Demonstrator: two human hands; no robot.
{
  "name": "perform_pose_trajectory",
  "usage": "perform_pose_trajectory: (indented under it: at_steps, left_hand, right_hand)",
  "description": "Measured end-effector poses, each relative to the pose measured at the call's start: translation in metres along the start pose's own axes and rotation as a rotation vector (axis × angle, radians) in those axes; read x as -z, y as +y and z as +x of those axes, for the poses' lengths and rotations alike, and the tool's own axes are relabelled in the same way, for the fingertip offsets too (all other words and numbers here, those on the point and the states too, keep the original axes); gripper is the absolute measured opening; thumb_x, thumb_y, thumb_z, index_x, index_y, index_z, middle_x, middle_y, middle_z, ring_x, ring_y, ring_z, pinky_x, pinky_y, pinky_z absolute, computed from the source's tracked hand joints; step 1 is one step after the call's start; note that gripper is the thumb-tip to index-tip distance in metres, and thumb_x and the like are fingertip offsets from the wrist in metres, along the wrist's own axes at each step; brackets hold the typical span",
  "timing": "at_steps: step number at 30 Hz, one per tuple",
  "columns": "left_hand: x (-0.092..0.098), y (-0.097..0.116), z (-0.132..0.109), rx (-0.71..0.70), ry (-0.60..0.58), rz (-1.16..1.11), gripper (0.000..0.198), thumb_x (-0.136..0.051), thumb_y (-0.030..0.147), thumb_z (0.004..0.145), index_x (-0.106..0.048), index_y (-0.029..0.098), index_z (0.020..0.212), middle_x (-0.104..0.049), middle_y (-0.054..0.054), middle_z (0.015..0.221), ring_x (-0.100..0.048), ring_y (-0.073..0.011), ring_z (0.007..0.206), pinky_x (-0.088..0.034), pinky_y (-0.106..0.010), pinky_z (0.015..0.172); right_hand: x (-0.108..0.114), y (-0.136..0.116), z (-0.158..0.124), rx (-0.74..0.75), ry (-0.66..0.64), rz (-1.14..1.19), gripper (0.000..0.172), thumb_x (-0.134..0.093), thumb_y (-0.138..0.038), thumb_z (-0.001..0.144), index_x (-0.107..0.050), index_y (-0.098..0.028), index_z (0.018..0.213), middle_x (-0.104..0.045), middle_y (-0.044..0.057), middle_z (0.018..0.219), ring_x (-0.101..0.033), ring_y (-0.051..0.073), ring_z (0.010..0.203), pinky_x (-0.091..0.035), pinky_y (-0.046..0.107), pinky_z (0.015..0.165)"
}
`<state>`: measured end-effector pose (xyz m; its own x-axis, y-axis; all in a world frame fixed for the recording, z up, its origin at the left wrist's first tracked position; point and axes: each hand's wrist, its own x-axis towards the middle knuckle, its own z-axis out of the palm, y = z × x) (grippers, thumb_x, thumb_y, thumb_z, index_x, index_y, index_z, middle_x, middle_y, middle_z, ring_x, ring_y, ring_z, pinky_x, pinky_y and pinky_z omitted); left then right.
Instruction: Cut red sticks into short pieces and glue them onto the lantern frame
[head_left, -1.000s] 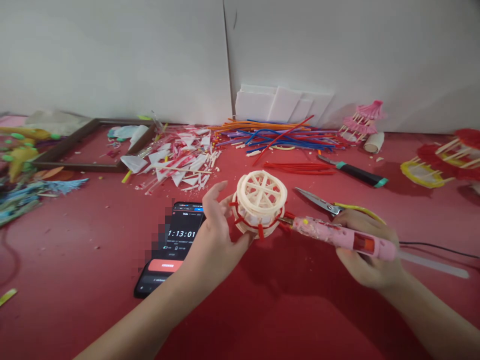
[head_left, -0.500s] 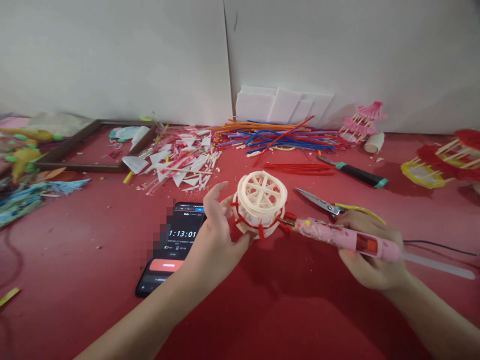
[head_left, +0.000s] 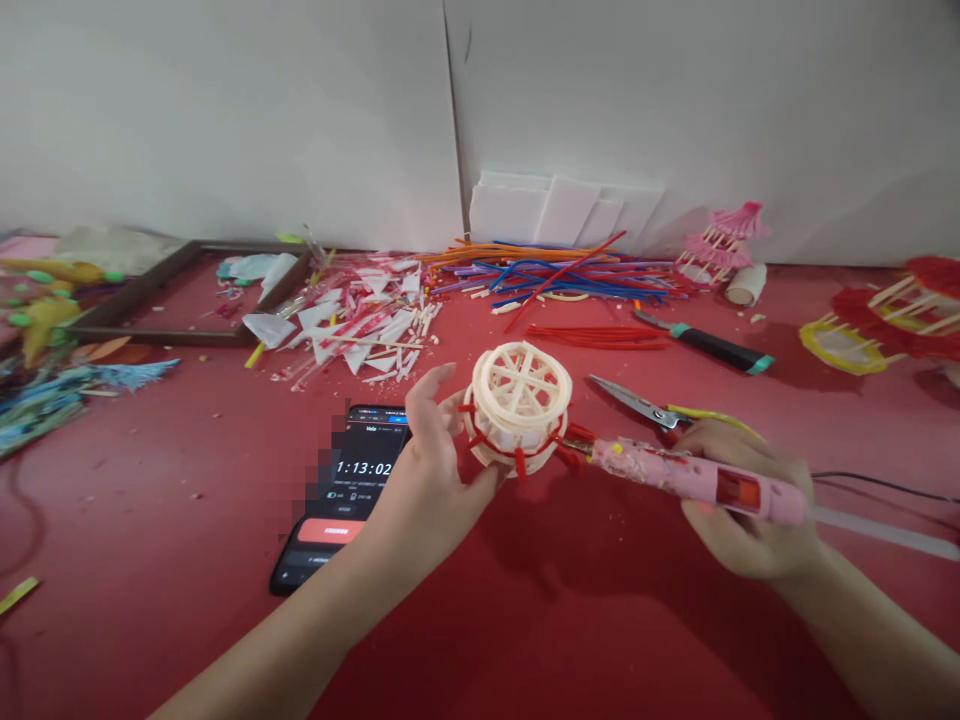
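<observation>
My left hand (head_left: 442, 455) grips a small round cream-coloured craft frame (head_left: 523, 385) by its left side and underside. The frame has a spoked ring on top, and short red pieces stick out around a red band lower down. In my right hand (head_left: 750, 510) lies a pink hot glue gun (head_left: 675, 475), with a clear glue stick (head_left: 885, 530) coming out of its back end. Its nozzle points left and meets the right side of the frame by the red pieces; whether it touches cannot be made out.
Beyond my right hand lie scissors (head_left: 637, 402) and a black-handled cutter (head_left: 720, 350). A phone (head_left: 352, 500) sits beside my left wrist. Behind are coloured pipe cleaners (head_left: 555, 270), scraps (head_left: 367, 310) and a brown frame (head_left: 165, 333). Red and yellow crafts (head_left: 847, 345) stand at right.
Hardly anything differs. The glue gun's back end has shifted slightly right and down, its nozzle still by the frame's right side. The phone's timer has advanced one second.
</observation>
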<state>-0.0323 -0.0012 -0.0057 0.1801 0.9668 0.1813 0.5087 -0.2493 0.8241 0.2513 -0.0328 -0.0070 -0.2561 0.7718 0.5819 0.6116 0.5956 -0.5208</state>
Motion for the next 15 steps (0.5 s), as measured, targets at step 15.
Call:
perform_pose_trajectory:
  at_steps: [15]
  left_hand:
    - [0.0004,0.0011,0.0005,-0.01,0.001,0.03,0.079,-0.063,0.021,0.079,-0.015,0.02,0.142,-0.06,-0.017,0.122,-0.065,-0.0292,0.112,-0.052,-0.054,0.094]
  right_hand:
    - [0.0097,0.0074,0.0025,0.061,-0.066,-0.053,0.008,-0.057,-0.017,0.076,-0.055,-0.024,0.081,-0.059,0.004,0.07,-0.057,0.019,0.059,-0.044,0.034,0.052]
